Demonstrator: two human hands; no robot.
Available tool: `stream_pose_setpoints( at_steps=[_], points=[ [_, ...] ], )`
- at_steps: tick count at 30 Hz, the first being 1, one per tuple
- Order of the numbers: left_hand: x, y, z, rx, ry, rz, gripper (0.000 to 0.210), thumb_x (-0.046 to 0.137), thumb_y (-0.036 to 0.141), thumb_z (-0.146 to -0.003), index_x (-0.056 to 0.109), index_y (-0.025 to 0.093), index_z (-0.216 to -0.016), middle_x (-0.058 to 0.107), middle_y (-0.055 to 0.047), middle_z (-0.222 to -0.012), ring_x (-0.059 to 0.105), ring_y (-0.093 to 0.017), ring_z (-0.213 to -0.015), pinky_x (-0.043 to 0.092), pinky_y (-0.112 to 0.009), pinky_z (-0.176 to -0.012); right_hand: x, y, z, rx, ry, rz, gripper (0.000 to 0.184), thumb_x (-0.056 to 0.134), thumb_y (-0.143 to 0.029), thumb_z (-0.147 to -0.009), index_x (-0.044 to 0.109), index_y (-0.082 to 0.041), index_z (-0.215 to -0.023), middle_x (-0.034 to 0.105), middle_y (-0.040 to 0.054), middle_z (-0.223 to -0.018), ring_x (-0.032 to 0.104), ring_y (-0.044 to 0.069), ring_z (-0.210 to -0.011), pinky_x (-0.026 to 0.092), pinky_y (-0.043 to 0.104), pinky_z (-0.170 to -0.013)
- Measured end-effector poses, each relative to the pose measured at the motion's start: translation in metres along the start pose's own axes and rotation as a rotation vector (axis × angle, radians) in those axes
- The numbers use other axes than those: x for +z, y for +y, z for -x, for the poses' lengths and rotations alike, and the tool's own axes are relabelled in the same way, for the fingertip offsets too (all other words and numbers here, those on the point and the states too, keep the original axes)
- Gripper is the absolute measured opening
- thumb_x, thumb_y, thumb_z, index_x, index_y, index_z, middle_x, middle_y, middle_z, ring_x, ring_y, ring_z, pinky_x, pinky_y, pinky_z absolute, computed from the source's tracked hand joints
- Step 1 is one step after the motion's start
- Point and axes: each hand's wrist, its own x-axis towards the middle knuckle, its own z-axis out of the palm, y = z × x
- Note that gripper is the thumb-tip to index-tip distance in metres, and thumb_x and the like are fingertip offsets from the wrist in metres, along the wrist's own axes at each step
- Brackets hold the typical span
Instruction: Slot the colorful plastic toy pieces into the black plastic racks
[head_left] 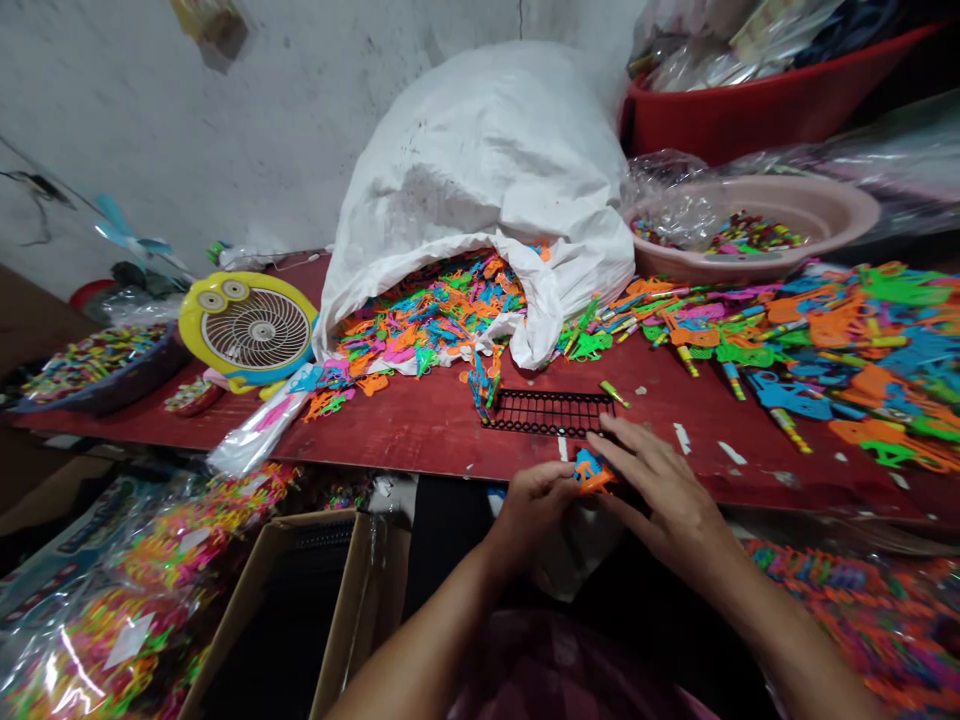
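Observation:
At the table's front edge, my left hand (pixel 534 505) is closed on a few small blue and orange plastic pieces (pixel 591 470), pinched at its fingertips. Opposite it, my right hand (pixel 667 490) has its fingers stretched out over the same pieces. Whether its fingertips touch them I cannot tell. Just beyond both hands lies a black plastic rack (pixel 551 412) with a grid of openings. At its left end, several blue and orange pieces (pixel 484 380) stand in a cluster. A short yellow-green stick (pixel 613 393) lies off its right end.
A white sack (pixel 487 140) spills colourful plastic pieces (pixel 435 310) onto the red table (pixel 420 420). More pieces with striped sticks (pixel 810 340) cover the right side. A pink basin (pixel 832 220) stands behind them. Left are a yellow fan (pixel 262 330) and, below, an open carton (pixel 349 590).

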Motion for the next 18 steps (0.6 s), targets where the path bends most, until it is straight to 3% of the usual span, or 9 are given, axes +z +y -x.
stream_pose_setpoints(
  at_steps=[2, 5, 10, 14, 18],
  points=[
    [-0.001, 0.003, 0.001, -0.019, -0.021, 0.059, 0.04, 0.062, 0.047, -0.086, 0.074, 0.012, -0.099, 0.066, -0.005, -0.082, 0.055, -0.012, -0.069, 0.042, -0.022, -0.065, 0.001, 0.004, 0.002, 0.014, -0.051, -0.078, 0.045, 0.057, -0.033, -0.092, 0.053, -0.03, -0.136, 0.06, 0.0081, -0.133, 0.055, 0.025, -0.124, 0.047, 0.043, -0.1],
    [-0.003, 0.005, 0.002, -0.037, -0.027, 0.176, 0.047, 0.056, 0.051, -0.09, 0.071, 0.011, -0.11, 0.068, -0.008, -0.092, 0.059, -0.014, -0.073, 0.045, -0.025, -0.07, 0.012, -0.001, 0.01, 0.151, 0.026, -0.126, 0.04, 0.058, -0.038, -0.092, 0.056, -0.025, -0.129, 0.066, 0.0082, -0.119, 0.062, 0.022, -0.11, 0.051, 0.036, -0.092],
    [-0.001, -0.003, 0.0, -0.1, 0.045, 0.352, 0.071, 0.079, 0.034, -0.075, 0.05, 0.013, -0.136, 0.069, -0.005, -0.086, 0.062, -0.013, -0.07, 0.046, -0.026, -0.076, 0.027, -0.019, 0.016, 0.368, 0.169, -0.122, 0.039, 0.054, -0.044, -0.093, 0.057, -0.023, -0.127, 0.066, 0.008, -0.117, 0.065, 0.022, -0.105, 0.052, 0.033, -0.086],
    [0.003, -0.012, -0.002, -0.08, 0.093, 0.377, 0.066, 0.081, 0.032, -0.071, 0.055, 0.01, -0.128, 0.068, -0.004, -0.083, 0.058, -0.01, -0.063, 0.043, -0.023, -0.068, 0.029, -0.024, 0.017, 0.31, 0.184, -0.107, 0.038, 0.052, -0.042, -0.095, 0.058, -0.023, -0.127, 0.068, 0.0071, -0.109, 0.067, 0.021, -0.097, 0.053, 0.032, -0.082],
    [0.005, -0.012, -0.002, -0.049, 0.171, 0.36, 0.069, 0.082, 0.033, -0.068, 0.054, 0.011, -0.127, 0.067, -0.003, -0.081, 0.058, -0.011, -0.066, 0.044, -0.024, -0.069, 0.028, -0.023, 0.017, 0.232, 0.152, -0.14, 0.029, 0.053, -0.036, -0.095, 0.059, -0.025, -0.12, 0.068, 0.0055, -0.107, 0.066, 0.019, -0.097, 0.051, 0.033, -0.088]
  ],
)
